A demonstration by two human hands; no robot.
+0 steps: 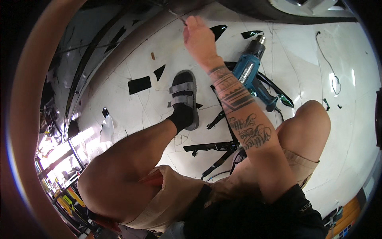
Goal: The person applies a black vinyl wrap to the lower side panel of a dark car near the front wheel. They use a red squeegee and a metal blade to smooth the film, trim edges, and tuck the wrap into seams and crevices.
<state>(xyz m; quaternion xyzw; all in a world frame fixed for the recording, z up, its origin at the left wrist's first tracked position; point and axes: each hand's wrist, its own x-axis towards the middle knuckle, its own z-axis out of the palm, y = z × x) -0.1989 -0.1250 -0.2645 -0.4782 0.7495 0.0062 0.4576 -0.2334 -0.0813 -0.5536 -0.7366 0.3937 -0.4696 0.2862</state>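
My right hand (pixel 201 42) is raised at the upper middle, its fingers closed round a slim tool (pixel 175 15) with a thin grey tip. The tip points up and left at a dark, glossy vehicle body panel (pixel 139 22). The grip hides most of the tool, and slight blur keeps me from telling its exact kind. Right of my forearm a teal and black heat gun (pixel 246 69) lies on the floor, nozzle away from me. My left hand does not show.
Black film offcuts (pixel 140 85) and narrow strips (pixel 211 146) lie about the pale cracked floor (pixel 330 131). A thin cord (pixel 328 65) curls at the right. A wheel (pixel 306 12) stands at the top right. My sandalled foot (pixel 185 99) is planted mid-floor. Cluttered shelving (pixel 67 195) is at lower left.
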